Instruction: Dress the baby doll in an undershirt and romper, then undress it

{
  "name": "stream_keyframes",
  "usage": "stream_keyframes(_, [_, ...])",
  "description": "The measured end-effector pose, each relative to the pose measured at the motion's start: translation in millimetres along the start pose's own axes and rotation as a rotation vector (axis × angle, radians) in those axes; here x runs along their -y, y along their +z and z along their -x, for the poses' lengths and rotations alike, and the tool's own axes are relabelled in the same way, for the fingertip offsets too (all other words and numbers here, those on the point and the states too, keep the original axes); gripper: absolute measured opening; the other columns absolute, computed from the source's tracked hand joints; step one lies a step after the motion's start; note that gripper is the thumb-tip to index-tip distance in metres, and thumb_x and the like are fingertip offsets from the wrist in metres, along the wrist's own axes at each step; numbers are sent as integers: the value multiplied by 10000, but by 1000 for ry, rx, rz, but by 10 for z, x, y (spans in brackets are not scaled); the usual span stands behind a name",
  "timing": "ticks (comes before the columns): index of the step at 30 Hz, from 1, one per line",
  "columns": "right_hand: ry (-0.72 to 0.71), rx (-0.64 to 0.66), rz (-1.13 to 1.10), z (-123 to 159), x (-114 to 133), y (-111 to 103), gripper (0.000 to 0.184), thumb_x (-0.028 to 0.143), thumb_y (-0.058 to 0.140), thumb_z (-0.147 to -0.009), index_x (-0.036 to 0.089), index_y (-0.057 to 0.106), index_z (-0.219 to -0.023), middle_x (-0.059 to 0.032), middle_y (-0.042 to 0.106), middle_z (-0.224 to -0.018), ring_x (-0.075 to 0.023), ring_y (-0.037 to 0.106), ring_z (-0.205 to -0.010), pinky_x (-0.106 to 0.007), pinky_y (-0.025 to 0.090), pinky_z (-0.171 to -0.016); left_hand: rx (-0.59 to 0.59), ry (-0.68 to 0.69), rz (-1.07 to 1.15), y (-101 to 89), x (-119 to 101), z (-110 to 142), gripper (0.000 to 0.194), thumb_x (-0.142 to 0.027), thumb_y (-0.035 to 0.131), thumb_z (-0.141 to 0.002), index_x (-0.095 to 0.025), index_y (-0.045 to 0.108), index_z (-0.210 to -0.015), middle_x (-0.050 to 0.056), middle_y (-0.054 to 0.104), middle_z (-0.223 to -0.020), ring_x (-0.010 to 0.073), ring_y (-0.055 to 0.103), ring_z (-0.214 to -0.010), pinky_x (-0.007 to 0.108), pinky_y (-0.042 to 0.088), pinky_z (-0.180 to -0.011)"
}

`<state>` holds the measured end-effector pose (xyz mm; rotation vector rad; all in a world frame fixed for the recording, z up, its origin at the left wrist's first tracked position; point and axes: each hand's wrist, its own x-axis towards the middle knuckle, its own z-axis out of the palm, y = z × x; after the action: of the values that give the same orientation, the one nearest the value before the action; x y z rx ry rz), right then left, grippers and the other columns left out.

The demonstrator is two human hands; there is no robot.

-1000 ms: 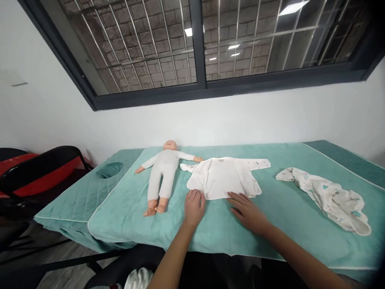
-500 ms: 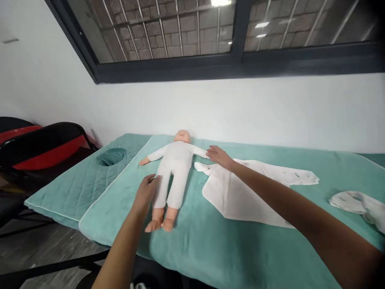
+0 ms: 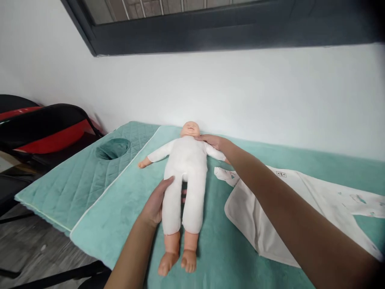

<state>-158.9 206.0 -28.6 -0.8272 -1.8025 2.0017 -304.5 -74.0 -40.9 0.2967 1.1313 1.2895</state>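
Observation:
A baby doll (image 3: 187,166) in a white bodysuit lies on its back on a teal towel (image 3: 120,224), head toward the wall. My left hand (image 3: 156,202) is wrapped round the doll's thigh, with fingertips showing between its legs. My right hand (image 3: 212,140) reaches across and is closed on the doll's shoulder beside the neck. A white baby garment (image 3: 270,212) lies spread flat on the towel just right of the doll, under my right forearm.
The towel covers a teal quilted massage bed with a round face hole (image 3: 112,147) at its left end. Black and red chairs (image 3: 45,132) stand left of the bed. A white wall and a dark window frame (image 3: 210,36) lie behind.
My hands left the white garment and moved left to the doll. The left hand now grips its thigh and the right its shoulder. The view swung left and closer.

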Motion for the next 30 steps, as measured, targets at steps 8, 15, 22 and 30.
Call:
stream_keyframes(8, [38,201,-102,990,732,15,401,343,569,-959,105,577,-1281,-120,703,-1191,-237,670,-1059,-401,528,-993,62,145,44,587,243,755,494,-351,679,-826,-169,531,-1260,90,737,-969,254,740,-799,373,625,-693])
stream_keyframes(15, [56,149,-43,2520,827,-622,346,287,530,-976,139,581,-1284,-122,652,-1304,-210,652,-1145,-375,478,-1075,352,125,78,1598,1112,1280,670,-372,688,-809,-260,395,-1401,119,687,-1138,265,731,-842,403,612,-708])
stream_keyframes(22, [200,-90,201,3784,163,-1200,560,467,563,-940,157,489,-1400,-153,509,-1464,-259,565,-1277,-421,441,-1110,569,-10,107,2223,2078,1376,712,-360,657,-824,-343,306,-1443,118,613,-1295,255,717,-913,397,585,-757])
stream_keyframes(30, [204,-255,425,3988,-354,-1387,804,646,554,-869,216,338,-1513,-152,409,-1538,-276,514,-1326,-452,464,-1077,538,-50,27,2252,2443,1187,635,-402,658,-827,-314,401,-1402,102,663,-1176,243,692,-925,352,553,-756])
